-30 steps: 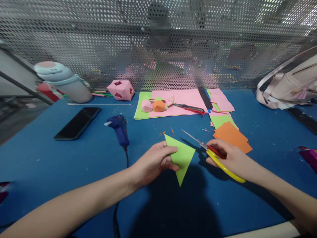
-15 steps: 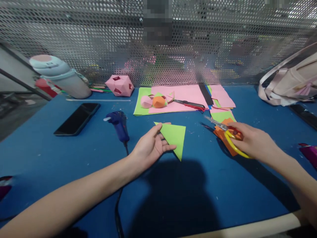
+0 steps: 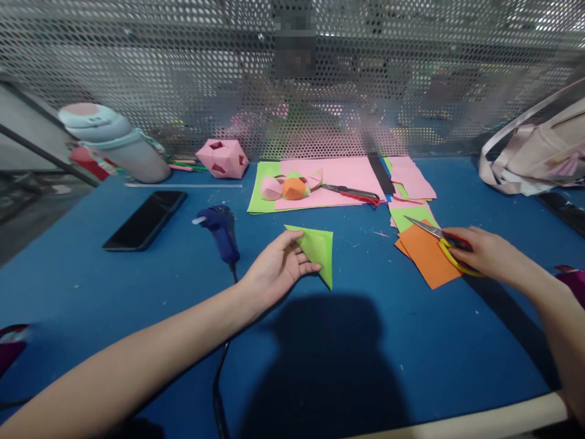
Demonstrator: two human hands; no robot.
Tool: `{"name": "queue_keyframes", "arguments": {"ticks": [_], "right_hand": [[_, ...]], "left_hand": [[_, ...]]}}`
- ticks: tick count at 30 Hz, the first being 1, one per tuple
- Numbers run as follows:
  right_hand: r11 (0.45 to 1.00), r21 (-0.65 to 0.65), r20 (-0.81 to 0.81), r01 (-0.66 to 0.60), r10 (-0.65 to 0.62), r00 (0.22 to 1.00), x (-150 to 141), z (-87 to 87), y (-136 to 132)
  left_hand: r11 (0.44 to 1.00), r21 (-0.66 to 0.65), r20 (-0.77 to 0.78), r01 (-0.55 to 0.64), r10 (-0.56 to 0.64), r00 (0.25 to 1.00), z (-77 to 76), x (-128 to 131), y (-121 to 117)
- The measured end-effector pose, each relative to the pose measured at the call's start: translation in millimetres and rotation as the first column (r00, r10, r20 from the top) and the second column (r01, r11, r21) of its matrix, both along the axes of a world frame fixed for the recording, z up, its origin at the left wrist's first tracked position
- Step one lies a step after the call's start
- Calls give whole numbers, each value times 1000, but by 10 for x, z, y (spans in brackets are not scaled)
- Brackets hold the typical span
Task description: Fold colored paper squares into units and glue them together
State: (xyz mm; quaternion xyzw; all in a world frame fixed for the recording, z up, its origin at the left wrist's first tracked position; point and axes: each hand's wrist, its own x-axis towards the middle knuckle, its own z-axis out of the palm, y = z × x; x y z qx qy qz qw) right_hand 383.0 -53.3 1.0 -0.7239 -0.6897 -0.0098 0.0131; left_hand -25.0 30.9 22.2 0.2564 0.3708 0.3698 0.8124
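Between the thumb and fingers of my left hand (image 3: 280,266) is a folded triangle of light green paper (image 3: 320,249), held over the middle of the blue table. My right hand (image 3: 485,251) is closed on the scissors (image 3: 450,249), which have yellow and red handles. Their blades point up and left, above a small stack of orange paper (image 3: 428,256). Light green and pink paper pieces (image 3: 411,177) lie behind the orange stack. Part of the scissor handles is hidden by my right fingers.
A blue glue gun (image 3: 220,235) with its cord lies left of centre, near a black phone (image 3: 146,221). Behind stand a bottle (image 3: 116,143) and a pink paper polyhedron (image 3: 223,160). A utility knife (image 3: 350,194) rests on pink sheets (image 3: 338,171). Perforated metal panel (image 3: 205,79) at the back.
My right hand has carried the scissors rightward, over the orange paper. My left hand has shifted slightly left and up with the green triangle, which has turned in its fingers.
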Motion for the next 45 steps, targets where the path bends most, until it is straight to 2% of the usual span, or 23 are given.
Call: {"name": "queue_keyframes", "arguments": {"ticks": [4, 7, 9, 11, 13, 15, 17, 19, 21, 24, 26, 28, 31, 34, 36, 41, 43, 45], "right_hand": [[991, -132, 72, -2, 11, 997, -80, 90, -31], [995, -91, 184, 34, -16, 983, -238, 205, -61], [999, -28, 197, 23, -17, 980, -385, 271, -63], [999, 20, 97, -43, 41, 994, -573, 326, -45], [988, 33, -86, -148, 151, 985, -806, 373, -3], [971, 7, -295, -241, 232, 927, -1071, 404, 62], [948, -57, -499, -312, 244, 832, -1344, 404, 146], [937, -90, -687, -338, 187, 702, -1592, 364, 240], [934, -138, -827, -330, 75, 557, -1794, 294, 332], [919, -189, -929, -345, -53, 368, -1985, 182, 437], [921, -188, -943, -342, -72, 324, -2038, 133, 476], [935, -176, -945, -308, -73, 317, -2045, 109, 493], [959, -152, -956, -240, -81, 282, -2006, 96, 492], [960, -164, -967, -227, -110, 231, -1962, 75, 478], [958, -168, -960, -234, -106, 258, -1949, 55, 471], [983, -12, -896, -182, 70, 438, -1958, 31, 485], [982, 14, -872, -187, 104, 478, -1960, 28, 495], [978, 56, -843, -203, 155, 515, -1953, 8, 504]], "left_hand": [[999, -13, -13, -41, 41, 999, 21, 18, 2], [998, -20, -11, -58, 58, 998, 39, 26, -1], [998, -25, -8, -60, 59, 998, 45, 29, -8], [997, -33, -10, -65, 65, 998, 50, 32, -19], [996, -44, -16, -76, 76, 997, 57, 37, -33], [995, -51, -19, -87, 86, 996, 65, 44, -52], [995, -52, -15, -90, 89, 996, 70, 49, -70], [995, -52, -3, -84, 84, 996, 72, 52, -86], [996, -52, 10, -74, 75, 997, 72, 52, -97], [999, -41, 43, -17, 19, 999, 74, 47, -109], [998, -25, 60, 51, -49, 997, 70, 45, -116], [996, 5, 45, 92, -92, 995, 54, 46, -122], [989, 110, -23, 96, -94, 995, 7, 56, -122], [972, 202, -90, 121, -105, 990, -43, 66, -110], [961, 233, -132, 149, -120, 984, -64, 65, -99], [908, 334, -328, 254, -141, 934, -81, 38, -83], [861, 393, -445, 322, -128, 886, -93, 23, -69], [786, 483, -547, 386, -73, 834, -114, 7, -47]]}}
